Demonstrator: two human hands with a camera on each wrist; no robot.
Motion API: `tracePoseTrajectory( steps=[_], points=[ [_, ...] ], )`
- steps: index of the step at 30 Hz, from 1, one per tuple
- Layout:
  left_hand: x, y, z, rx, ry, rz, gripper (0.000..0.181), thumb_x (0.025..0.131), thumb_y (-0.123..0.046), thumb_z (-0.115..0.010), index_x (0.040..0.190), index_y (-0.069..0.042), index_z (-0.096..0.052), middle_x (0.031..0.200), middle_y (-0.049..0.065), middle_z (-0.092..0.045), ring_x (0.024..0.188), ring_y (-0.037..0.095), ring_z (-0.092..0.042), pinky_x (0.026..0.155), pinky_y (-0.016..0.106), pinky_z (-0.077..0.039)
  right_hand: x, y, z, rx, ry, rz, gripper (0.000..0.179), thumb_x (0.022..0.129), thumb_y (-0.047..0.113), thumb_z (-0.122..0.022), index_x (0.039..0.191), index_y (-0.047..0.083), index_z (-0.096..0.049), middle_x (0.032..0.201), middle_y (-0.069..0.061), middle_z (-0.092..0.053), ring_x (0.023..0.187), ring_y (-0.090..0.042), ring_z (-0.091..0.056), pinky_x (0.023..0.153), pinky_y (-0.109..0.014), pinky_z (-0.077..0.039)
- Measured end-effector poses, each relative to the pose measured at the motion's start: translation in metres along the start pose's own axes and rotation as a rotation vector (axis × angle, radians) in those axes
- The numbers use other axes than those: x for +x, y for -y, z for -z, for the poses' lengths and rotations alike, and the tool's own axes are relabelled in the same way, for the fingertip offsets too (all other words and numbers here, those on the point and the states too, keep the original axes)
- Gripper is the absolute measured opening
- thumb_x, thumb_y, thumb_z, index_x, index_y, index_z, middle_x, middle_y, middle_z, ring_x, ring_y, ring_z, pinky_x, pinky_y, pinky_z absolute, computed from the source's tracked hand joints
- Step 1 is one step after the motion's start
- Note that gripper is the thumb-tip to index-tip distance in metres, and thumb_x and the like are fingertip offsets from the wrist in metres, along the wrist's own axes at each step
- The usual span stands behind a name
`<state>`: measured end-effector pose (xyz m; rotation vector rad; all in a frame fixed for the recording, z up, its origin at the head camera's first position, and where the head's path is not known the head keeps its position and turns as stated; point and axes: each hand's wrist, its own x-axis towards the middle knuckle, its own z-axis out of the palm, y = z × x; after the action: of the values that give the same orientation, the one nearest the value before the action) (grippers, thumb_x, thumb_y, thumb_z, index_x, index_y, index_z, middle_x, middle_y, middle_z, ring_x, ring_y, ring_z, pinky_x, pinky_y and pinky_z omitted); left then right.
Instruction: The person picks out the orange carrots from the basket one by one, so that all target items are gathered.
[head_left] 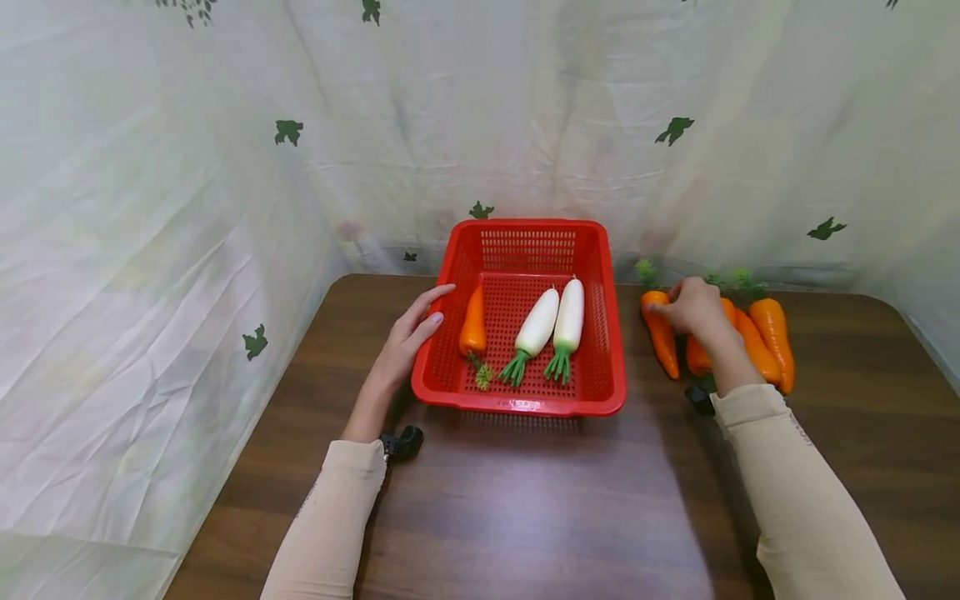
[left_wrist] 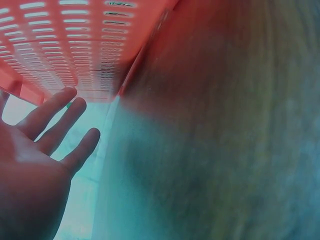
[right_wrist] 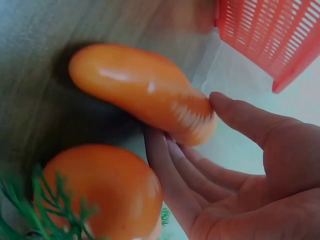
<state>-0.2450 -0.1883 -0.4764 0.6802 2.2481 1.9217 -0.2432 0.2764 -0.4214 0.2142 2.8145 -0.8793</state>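
Pale cloth is hanging along the left and far sides, its dark green leaf shapes standing out among soft creases. Before it, a brown wood-grained table is stretching from left to right, with light shining on its near middle part.

At the left, a beige sleeve is reaching in from the near side, and a black strapped device is sitting at its wrist. Beyond it the left hand is resting at the left wall of a red basket, its fingers straight and spread apart, clasping nothing.

Inside the basket, an orange carrot is lying along the left wall, its leafy end pointing to the near side. To its right, a white radish is lying at a slant, and just beside that a second radish is lying closer to the right wall. Both are pointing their green stalks nearward.

Right of the basket, the held carrot is pointing its narrow end nearward over the table. The right hand is pinching its thick far end, thumb on one side and fingers on the other; whether it is touching the table cannot be told. Close by on the right, more carrots are lying side by side, partly covered by that hand and forearm. Another beige sleeve is coming in from the near right.
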Motion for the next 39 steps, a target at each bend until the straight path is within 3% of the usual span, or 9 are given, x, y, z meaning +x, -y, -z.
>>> tracePoseTrajectory(
  steps=[5,12,17,24,31,39],
  points=[
    [0.0,0.002,-0.003,-0.019,0.011,0.002,0.05,0.112,-0.027,-0.049,0.161,-0.026,-0.042,0.156,0.014,-0.049,0.123,0.044,-0.062,0.092,0.036,-0.063,-0.009,-0.002,-0.005,-0.007,-0.08,-0.005,0.058,0.1,0.031,-0.07,0.13,-0.015,-0.054,0.126,-0.036,-0.056,0.117,-0.054,-0.047,0.098,-0.063,-0.05],
    [-0.001,0.004,-0.006,-0.016,0.002,-0.001,0.049,0.112,-0.027,-0.049,0.161,-0.027,-0.043,0.154,0.013,-0.05,0.122,0.041,-0.063,0.092,0.035,-0.063,-0.026,-0.001,-0.021,0.172,-0.444,0.04,0.045,0.102,0.025,-0.065,0.131,-0.009,-0.061,0.129,-0.032,-0.058,0.117,-0.05,-0.05,0.105,-0.062,-0.042],
    [-0.003,0.004,-0.003,-0.017,-0.007,0.004,0.05,0.111,-0.032,-0.05,0.161,-0.029,-0.043,0.154,0.012,-0.049,0.124,0.04,-0.062,0.092,0.037,-0.063,-0.03,0.004,-0.022,0.283,-0.562,0.07,0.042,0.103,0.028,-0.063,0.131,-0.004,-0.066,0.132,-0.029,-0.062,0.119,-0.046,-0.055,0.11,-0.059,-0.04],
    [-0.002,0.002,0.002,-0.008,-0.015,0.026,0.051,0.11,-0.036,-0.052,0.16,-0.031,-0.044,0.156,0.008,-0.049,0.127,0.038,-0.061,0.091,0.039,-0.064,-0.034,0.012,-0.018,0.365,-0.569,0.051,0.041,0.104,0.034,-0.063,0.132,0.005,-0.07,0.13,-0.018,-0.07,0.111,-0.037,-0.066,0.103,-0.049,-0.053],
    [-0.002,0.004,0.0,-0.02,-0.004,0.031,0.049,0.111,-0.033,-0.05,0.159,-0.03,-0.044,0.155,0.01,-0.05,0.126,0.04,-0.062,0.091,0.039,-0.064,-0.036,0.013,-0.023,0.434,-0.618,0.045,0.046,0.103,0.03,-0.064,0.141,0.005,-0.059,0.139,-0.015,-0.064,0.124,-0.03,-0.062,0.109,-0.047,-0.054],
    [0.002,0.002,-0.002,-0.016,-0.008,0.014,0.049,0.11,-0.034,-0.051,0.159,-0.028,-0.045,0.157,0.009,-0.048,0.128,0.04,-0.061,0.092,0.038,-0.063,-0.044,0.037,-0.017,0.582,-0.486,-0.015,0.053,0.102,0.041,-0.067,0.145,0.01,-0.059,0.145,-0.009,-0.063,0.131,-0.024,-0.061,0.111,-0.042,-0.052]
  ],
)
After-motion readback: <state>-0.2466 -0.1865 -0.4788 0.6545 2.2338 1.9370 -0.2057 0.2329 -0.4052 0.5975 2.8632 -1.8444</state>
